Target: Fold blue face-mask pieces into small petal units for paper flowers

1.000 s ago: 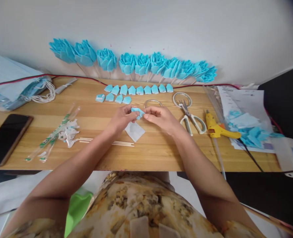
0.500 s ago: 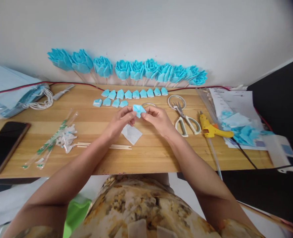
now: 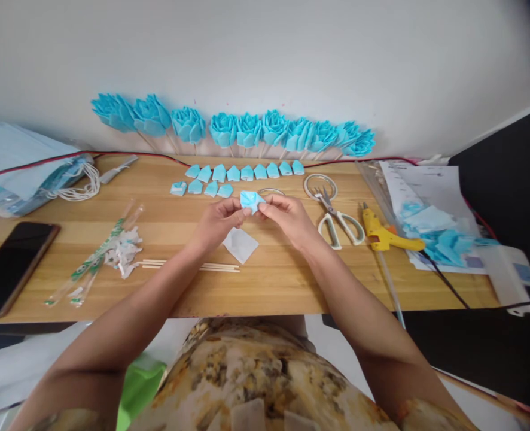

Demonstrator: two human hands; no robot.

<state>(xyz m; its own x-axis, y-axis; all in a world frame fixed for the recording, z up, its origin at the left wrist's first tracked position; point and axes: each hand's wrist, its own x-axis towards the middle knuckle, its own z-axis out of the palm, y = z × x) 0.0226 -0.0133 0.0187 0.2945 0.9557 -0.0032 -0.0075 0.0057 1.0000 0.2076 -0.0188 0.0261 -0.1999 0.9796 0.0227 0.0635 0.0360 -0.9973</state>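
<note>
Between my two hands is a small folded piece of blue fabric (image 3: 250,200), held above the table. My left hand (image 3: 219,222) pinches its left lower edge between thumb and fingers. On the other side my right hand (image 3: 287,218) pinches the right corner. Below the hands a white square piece (image 3: 241,245) lies flat on the wood. Beyond them rest two rows of folded blue petals (image 3: 233,173), several with pointed tops. Thin wooden sticks (image 3: 220,267) lie partly under my left forearm.
Blue fabric flowers (image 3: 249,130) on sticks lean along the wall. To the right are scissors (image 3: 332,209), a tape roll (image 3: 320,187), a yellow glue gun (image 3: 390,238) and blue scraps (image 3: 447,242) on paper. At left lie a phone (image 3: 16,269), plastic wrappers (image 3: 94,257) and white cord (image 3: 81,184).
The blue piece's upper part now looks folded lower and flatter between my fingers. Both hands stay in nearly the same place, and the view has shifted slightly.
</note>
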